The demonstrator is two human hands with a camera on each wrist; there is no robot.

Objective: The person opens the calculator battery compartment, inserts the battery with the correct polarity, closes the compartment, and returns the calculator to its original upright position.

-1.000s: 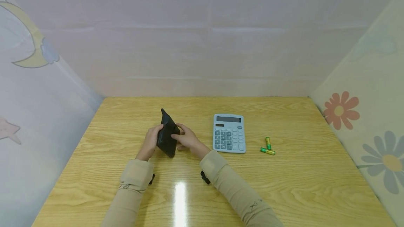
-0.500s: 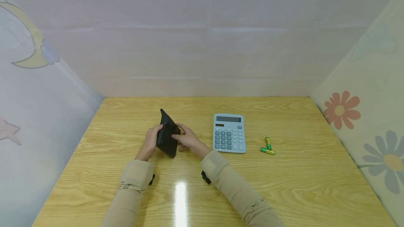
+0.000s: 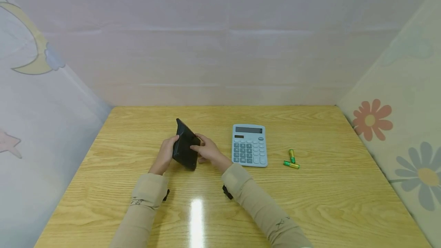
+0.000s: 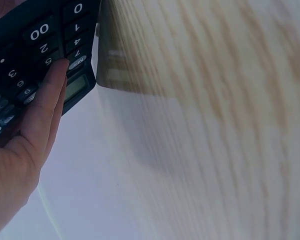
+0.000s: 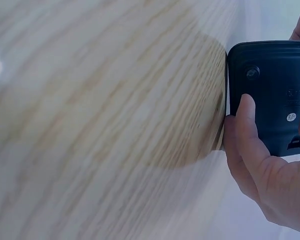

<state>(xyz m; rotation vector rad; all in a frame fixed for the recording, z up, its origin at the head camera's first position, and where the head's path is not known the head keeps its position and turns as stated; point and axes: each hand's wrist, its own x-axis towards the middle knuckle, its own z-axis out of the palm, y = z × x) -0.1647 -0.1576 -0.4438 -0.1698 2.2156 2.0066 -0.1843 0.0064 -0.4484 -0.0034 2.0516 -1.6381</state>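
A black calculator [image 3: 184, 150] stands tilted on its edge between both hands, left of the table's middle. My left hand [image 3: 166, 155] grips its left side; in the left wrist view, straight fingers [image 4: 47, 107] lie across the keys. My right hand [image 3: 211, 152] holds the opposite side. The right wrist view shows the calculator's back, with a round foot, a small white sticker [image 5: 291, 117] and a dark latch-like notch [image 5: 294, 144] near the right-hand fingers [image 5: 249, 127]. Whether the notch belongs to a battery cover cannot be told.
A light blue calculator [image 3: 249, 145] lies face up right of the hands. Two green-and-yellow batteries [image 3: 292, 156] [image 3: 291, 165] lie farther right on the wooden table [image 3: 327, 202]. Patterned cloth walls rise at the back and both sides.
The black calculator has turned slightly, its lower edge shifting right, and my right hand has moved a little to the right with it. The left hand stays nearly in place.
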